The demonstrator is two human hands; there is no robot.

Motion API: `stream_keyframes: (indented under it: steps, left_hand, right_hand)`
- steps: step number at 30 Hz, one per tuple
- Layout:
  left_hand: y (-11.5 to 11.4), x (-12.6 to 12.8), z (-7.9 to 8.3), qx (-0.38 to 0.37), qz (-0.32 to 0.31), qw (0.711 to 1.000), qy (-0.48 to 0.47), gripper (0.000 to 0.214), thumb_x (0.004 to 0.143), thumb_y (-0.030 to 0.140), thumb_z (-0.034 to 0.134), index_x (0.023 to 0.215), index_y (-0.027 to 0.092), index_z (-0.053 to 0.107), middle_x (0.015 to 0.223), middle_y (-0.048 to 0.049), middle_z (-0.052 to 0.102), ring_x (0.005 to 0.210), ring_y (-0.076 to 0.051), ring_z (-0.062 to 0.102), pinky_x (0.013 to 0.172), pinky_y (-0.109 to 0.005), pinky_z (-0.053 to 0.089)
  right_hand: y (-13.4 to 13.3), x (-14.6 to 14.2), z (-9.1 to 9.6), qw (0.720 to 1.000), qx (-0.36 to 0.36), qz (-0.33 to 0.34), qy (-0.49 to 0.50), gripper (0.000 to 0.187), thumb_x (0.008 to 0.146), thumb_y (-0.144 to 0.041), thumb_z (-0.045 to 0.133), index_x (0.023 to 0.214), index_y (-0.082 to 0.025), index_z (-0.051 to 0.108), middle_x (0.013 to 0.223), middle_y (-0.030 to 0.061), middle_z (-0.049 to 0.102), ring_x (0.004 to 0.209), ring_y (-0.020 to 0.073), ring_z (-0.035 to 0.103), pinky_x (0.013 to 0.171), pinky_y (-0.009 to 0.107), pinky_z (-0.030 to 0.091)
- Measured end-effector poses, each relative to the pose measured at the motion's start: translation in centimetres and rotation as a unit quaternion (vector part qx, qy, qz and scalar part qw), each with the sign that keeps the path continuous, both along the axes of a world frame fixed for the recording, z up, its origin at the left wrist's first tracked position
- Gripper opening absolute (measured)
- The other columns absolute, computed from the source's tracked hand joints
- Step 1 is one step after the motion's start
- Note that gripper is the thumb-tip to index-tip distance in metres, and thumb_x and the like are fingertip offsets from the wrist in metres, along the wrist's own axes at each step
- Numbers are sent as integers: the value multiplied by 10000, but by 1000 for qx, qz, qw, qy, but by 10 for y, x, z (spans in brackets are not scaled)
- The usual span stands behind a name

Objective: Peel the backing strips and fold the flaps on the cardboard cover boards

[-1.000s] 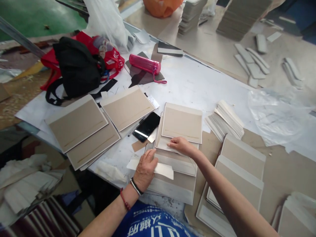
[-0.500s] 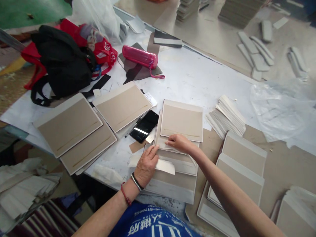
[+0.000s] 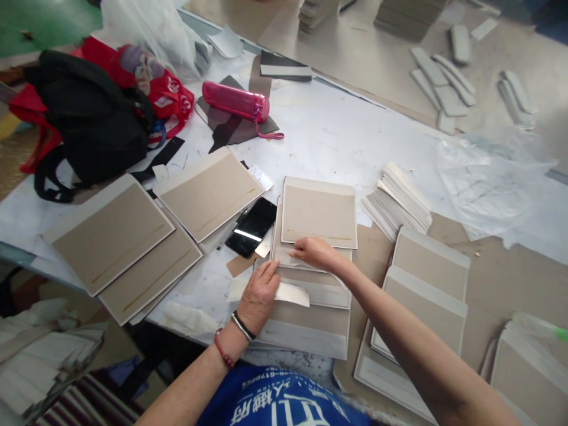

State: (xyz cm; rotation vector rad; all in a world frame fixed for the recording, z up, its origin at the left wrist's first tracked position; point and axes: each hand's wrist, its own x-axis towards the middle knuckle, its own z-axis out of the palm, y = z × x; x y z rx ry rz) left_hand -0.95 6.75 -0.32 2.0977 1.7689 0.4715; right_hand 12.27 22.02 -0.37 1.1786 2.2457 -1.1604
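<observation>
So the main thing here is a stepped stack of beige panels [image 3: 306, 322], flat on the white-covered table [image 3: 337, 142] right in front of the person, overlapping toward 12 o'clock. The right hand [image 3: 313, 251] is on the panel just below the top one, fingers curled with the tips down on its pale band; can't tell if they're pinching anything. The left hand [image 3: 260, 293] is at about 8 o'clock from it, fingers close together, lying over a loose white strip [image 3: 293, 294]. Clamped or just resting? Can't tell, the palm hides it.

Progress-wise I'd call it partway. The top panel [image 3: 318, 207] has a pale band on its far edge and a brownish line near the closer one, and so do the panels [image 3: 109, 236] over at 9 to 10 o'clock. The lower ones in the stack show pale bands, but I can't make out a brown line, and they're half covered anyway. Plenty of pieces left lying about: a fanned bundle of strips [image 3: 397, 201] at 2 o'clock, more banded panels [image 3: 430, 296] at 3.

Further out, a phone [image 3: 251, 228] sits at 10, a pink bottle [image 3: 235, 102] at 11, and a black bag [image 3: 91, 118] past the panels at 10.
</observation>
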Motion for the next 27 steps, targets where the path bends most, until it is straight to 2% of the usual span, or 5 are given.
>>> stream_keyframes:
  steps: [8,19,23,27]
  left_hand:
    - [1,-1,-2,4,5,1000,-6,209,751,-31,420,779,126,555,1181,-174,565,1117,-255,471,949,-426,468]
    - [4,0,-3,3,-9,1000,28,210,709,-55,450,773,99,579,1139,-181,597,1079,-269,502,939,-402,477]
    - [7,2,-4,0,-13,998,63,216,738,-39,418,775,100,579,1109,-175,615,1052,-267,529,919,-406,488]
    - [8,3,-5,8,-18,997,79,233,762,-28,395,756,124,571,1102,-152,623,1044,-255,545,897,-404,500]
  right_hand:
    - [4,-2,2,999,0,24,-22,245,813,-354,501,763,-179,663,790,56,680,720,161,580,577,234,335]
    - [2,-7,6,998,0,48,-47,266,832,-365,475,848,-189,674,887,76,690,813,187,604,613,238,364]
    - [7,-4,17,997,-5,51,-54,290,798,-418,521,852,-179,676,879,85,689,792,187,596,588,236,354]
    - [14,24,33,996,-21,46,-73,261,721,-431,609,778,-184,672,790,59,683,695,167,576,523,232,310]
